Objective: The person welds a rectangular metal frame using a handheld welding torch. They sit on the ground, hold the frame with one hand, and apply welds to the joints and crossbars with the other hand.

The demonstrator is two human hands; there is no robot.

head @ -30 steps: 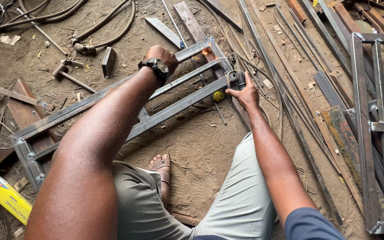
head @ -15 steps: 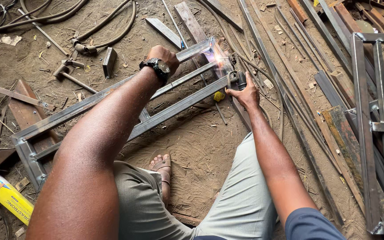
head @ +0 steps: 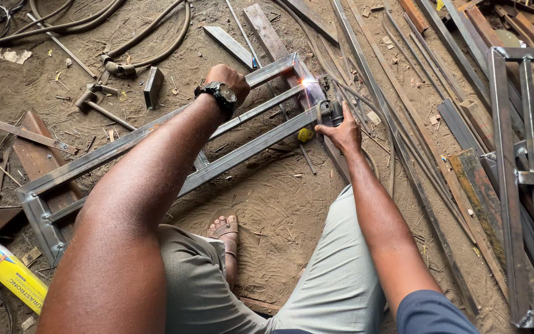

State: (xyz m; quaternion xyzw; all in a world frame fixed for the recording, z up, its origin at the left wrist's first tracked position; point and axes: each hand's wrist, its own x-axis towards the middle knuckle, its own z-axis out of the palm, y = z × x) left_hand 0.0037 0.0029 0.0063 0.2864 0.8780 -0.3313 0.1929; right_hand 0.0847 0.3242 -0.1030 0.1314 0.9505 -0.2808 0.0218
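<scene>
View from above of a person crouching on a bare dirt floor (head: 279, 204), sandy brown and strewn with metal scraps and offcuts. A long rectangular steel frame (head: 156, 133) of square tubing lies flat on the ground, running from the lower left up toward the centre top. The left hand (head: 228, 79), a black wristwatch (head: 220, 96) on its wrist, rests curled on the frame's upper rail near the far end; the fingers fold over the far side, so how tightly they close cannot be told. The right hand (head: 341, 131) is wrapped closed around a welding electrode holder (head: 330, 111) just beside the frame's far corner, where a bright white welding spark (head: 306, 81) glows against the steel. A sandalled foot (head: 225, 232) sits on the dirt between the grey-trousered knees. To the upper left, thick cables (head: 137, 46) curve across the ground near a hammer (head: 97, 102). At the lower left corner lies a yellow box (head: 10, 278). Along the right side, long steel bars (head: 415, 142) lie in loose diagonal rows, and a second welded frame (head: 526, 179) lies at the far right edge
</scene>
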